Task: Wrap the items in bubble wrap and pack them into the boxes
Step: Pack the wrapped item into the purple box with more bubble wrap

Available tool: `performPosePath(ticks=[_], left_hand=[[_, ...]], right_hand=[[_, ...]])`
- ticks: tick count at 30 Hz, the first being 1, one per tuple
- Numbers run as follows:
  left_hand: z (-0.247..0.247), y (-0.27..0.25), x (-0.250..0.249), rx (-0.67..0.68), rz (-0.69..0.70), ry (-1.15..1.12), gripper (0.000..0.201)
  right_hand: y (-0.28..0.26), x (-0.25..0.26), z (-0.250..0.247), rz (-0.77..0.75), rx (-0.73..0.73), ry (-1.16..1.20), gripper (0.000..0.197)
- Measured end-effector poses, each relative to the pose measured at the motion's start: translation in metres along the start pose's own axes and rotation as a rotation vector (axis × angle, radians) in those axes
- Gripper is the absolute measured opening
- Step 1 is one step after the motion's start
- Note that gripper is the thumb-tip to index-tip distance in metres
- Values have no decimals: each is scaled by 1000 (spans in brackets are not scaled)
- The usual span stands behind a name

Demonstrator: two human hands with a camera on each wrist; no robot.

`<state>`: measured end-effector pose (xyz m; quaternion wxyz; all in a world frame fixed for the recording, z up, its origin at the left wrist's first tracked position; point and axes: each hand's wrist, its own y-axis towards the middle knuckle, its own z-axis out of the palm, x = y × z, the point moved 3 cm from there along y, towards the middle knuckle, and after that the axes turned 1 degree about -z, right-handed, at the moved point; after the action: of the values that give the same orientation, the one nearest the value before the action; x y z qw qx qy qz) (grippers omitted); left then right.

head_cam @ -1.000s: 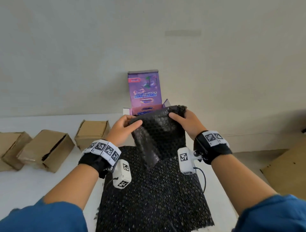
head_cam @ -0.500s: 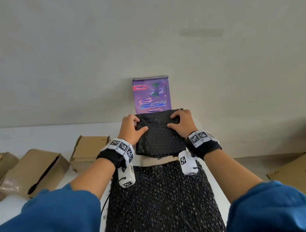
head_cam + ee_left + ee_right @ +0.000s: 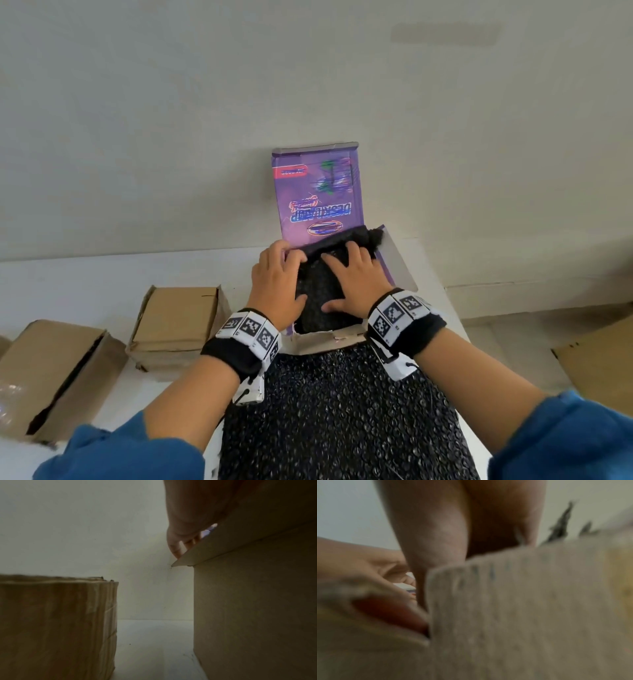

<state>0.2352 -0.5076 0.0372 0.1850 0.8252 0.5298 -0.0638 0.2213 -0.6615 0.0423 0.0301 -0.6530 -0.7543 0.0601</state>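
While hands press it, black bubble-wrapped bundle (image 3: 322, 294) fills purple box (image 3: 318, 192).

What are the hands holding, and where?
Both hands, left and right, press flat on top of the black bundle in the purple box; no grip around it.

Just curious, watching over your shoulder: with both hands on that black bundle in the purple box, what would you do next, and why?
Probably lift both hands away and fold the purple lid down. The left hand and right hand press the black bubble-wrapped bundle flat inside the box, and it looks seated.
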Motion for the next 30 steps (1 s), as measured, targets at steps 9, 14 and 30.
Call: performPosePath(ticks=[9,14,30], left_hand=[[12,7,7,300,94,257,52],[12,8,7,298,104,263,46],[3,-6,11,100,97,31,41]], right_hand=[[11,-4,36,-20,410,88,97],[21,3,17,-101,129,49,103],[15,-4,11,-123,271,293,71]])
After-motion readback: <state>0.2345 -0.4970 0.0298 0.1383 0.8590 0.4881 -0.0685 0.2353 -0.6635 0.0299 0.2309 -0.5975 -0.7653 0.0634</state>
